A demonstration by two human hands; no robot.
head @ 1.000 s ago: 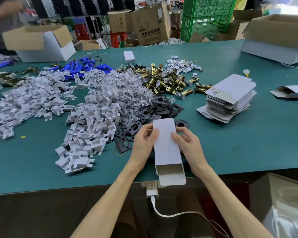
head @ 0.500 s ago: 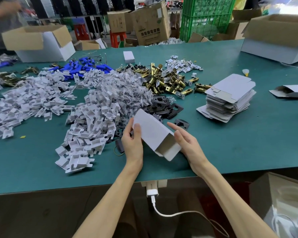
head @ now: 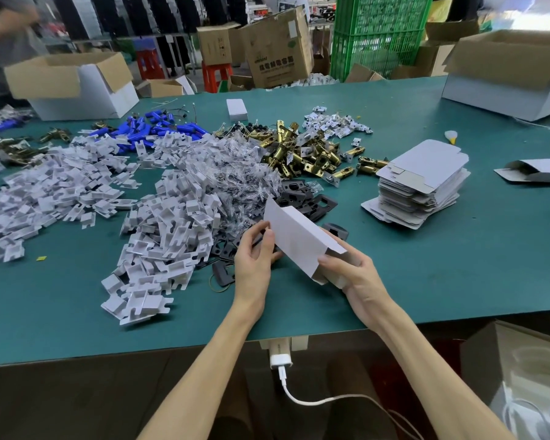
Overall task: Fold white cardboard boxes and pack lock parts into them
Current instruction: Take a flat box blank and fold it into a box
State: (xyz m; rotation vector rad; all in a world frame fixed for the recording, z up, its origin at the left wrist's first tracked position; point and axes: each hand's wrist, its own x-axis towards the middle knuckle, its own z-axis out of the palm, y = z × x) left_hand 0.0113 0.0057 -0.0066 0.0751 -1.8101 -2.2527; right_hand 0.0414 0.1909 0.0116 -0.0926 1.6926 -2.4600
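The box (head: 294, 238), lengthwise a second ago, now sits turned diagonal above the worktop (head: 458, 265), left grip (head: 254, 260) pinching its far end, right grip (head: 359, 274) curled round the open mouth, apparently ready for filling.

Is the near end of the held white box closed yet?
Open: the small white cardboard box gapes at its near end, by the right hand.
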